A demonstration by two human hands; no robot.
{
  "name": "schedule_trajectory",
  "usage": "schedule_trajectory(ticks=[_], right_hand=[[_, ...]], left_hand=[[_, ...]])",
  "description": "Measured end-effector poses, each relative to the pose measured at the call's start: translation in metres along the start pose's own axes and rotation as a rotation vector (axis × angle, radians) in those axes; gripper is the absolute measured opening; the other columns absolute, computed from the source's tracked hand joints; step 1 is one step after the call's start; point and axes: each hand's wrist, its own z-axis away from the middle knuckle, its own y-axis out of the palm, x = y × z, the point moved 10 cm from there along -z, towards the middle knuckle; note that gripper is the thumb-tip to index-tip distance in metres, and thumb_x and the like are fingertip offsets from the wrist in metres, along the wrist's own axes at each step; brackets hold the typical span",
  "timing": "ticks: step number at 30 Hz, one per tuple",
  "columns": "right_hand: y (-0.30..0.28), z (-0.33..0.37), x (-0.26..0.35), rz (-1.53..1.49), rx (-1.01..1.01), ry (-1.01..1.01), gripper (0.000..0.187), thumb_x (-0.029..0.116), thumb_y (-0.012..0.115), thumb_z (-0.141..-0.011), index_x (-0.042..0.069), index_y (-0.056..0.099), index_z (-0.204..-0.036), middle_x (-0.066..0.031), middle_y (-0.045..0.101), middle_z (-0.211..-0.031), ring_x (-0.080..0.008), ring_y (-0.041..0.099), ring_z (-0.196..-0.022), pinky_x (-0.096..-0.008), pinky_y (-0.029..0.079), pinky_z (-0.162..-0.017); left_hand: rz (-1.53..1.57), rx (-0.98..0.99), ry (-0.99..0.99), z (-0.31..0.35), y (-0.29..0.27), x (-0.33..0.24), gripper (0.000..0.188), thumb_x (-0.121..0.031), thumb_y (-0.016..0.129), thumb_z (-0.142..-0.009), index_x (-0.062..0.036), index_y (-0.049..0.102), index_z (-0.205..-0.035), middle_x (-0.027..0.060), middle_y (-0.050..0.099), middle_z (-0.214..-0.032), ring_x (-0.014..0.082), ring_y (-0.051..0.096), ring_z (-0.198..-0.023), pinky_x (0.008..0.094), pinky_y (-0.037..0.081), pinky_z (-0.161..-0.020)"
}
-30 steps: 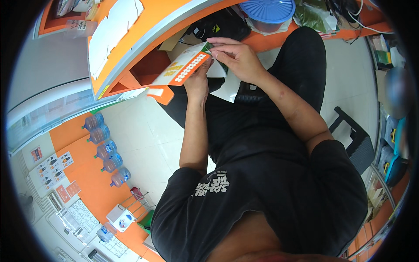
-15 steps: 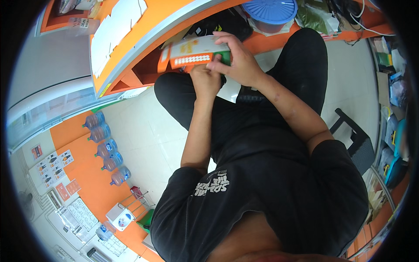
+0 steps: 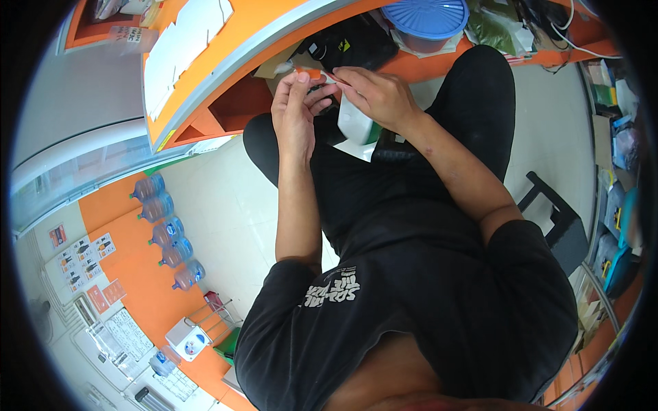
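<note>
The person's left hand (image 3: pixel 296 113) is raised in front of the orange shelf unit with a grey-edged top (image 3: pixel 257 17), its thumb and fingertips pinched narrowly on a small orange-and-white card piece (image 3: pixel 308 73). The right hand (image 3: pixel 380 97) faces it, fingers and thumb drawn close together at the other end of that piece, though its exact grip is partly hidden. The card piece lies between the two hands, above the person's lap. Just below the right hand shows a smooth white panel with a green edge (image 3: pixel 355 123); whether it is joined to the card piece cannot be told. Beyond the hands, a black bag with a small yellow-green mark (image 3: pixel 356 44) sits in the unit, and to its right is a round tub (image 3: pixel 423 44) with a ribbed blue plastic lid (image 3: pixel 425 17). Folded legs in black trousers (image 3: pixel 480 89) lie beneath the forearms
</note>
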Motion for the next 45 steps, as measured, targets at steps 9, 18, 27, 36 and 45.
schedule_trajectory(ticks=[9, 18, 27, 36, 45], right_hand=[[0.017, 0.006, -0.035, -0.659, 0.034, 0.43, 0.019, 0.013, 0.062, -0.099, 0.002, 0.063, -0.115, -0.0121, 0.072, -0.116, -0.0222, 0.072, -0.101, -0.0322, 0.057, -0.089], [0.015, 0.002, -0.026, -0.692, 0.094, 0.43, 0.017, 0.007, 0.062, -0.098, 0.0, 0.065, -0.113, -0.0097, 0.065, -0.13, -0.0161, 0.064, -0.112, -0.0295, 0.054, -0.093], [0.004, -0.008, -0.023, -0.667, 0.1, 0.346, 0.018, 0.006, 0.062, -0.096, 0.001, 0.067, -0.113, -0.0105, 0.066, -0.128, -0.0192, 0.066, -0.111, -0.0307, 0.055, -0.092], [-0.002, -0.013, -0.014, -0.598, 0.091, 0.319, 0.023, 0.004, 0.064, -0.094, 0.002, 0.069, -0.116, -0.0109, 0.068, -0.124, -0.0199, 0.071, -0.099, -0.0314, 0.057, -0.087], [0.001, -0.01, -0.023, -0.683, 0.077, 0.325, 0.022, 0.005, 0.065, -0.094, 0.001, 0.069, -0.115, -0.0104, 0.069, -0.121, -0.0197, 0.07, -0.101, -0.0312, 0.058, -0.088]], left_hand=[[-0.243, -0.206, 0.274, 0.009, -0.003, 0.0, 0.024, -0.003, 0.07, -0.095, 0.0094, 0.07, -0.116, 0.0152, 0.075, -0.106, 0.0149, 0.071, -0.094, 0.0269, 0.058, -0.084], [-0.472, -0.135, 0.373, 0.019, 0.011, 0.002, 0.022, -0.005, 0.073, -0.094, 0.0061, 0.072, -0.113, 0.0099, 0.074, -0.101, 0.0108, 0.068, -0.09, 0.0247, 0.054, -0.082], [-0.39, -0.062, 0.355, 0.015, 0.017, -0.005, 0.022, -0.008, 0.066, -0.099, 0.0084, 0.07, -0.113, 0.0108, 0.072, -0.1, 0.0144, 0.069, -0.087, 0.0269, 0.057, -0.079], [-0.536, -0.051, 0.367, 0.013, 0.017, -0.013, 0.022, -0.008, 0.069, -0.097, 0.0072, 0.071, -0.113, 0.0101, 0.072, -0.097, 0.0146, 0.07, -0.089, 0.026, 0.055, -0.081], [-0.349, -0.023, 0.31, 0.007, 0.016, -0.005, 0.024, -0.01, 0.071, -0.096, 0.0061, 0.071, -0.114, 0.0097, 0.071, -0.1, 0.0135, 0.068, -0.088, 0.0254, 0.055, -0.082]])
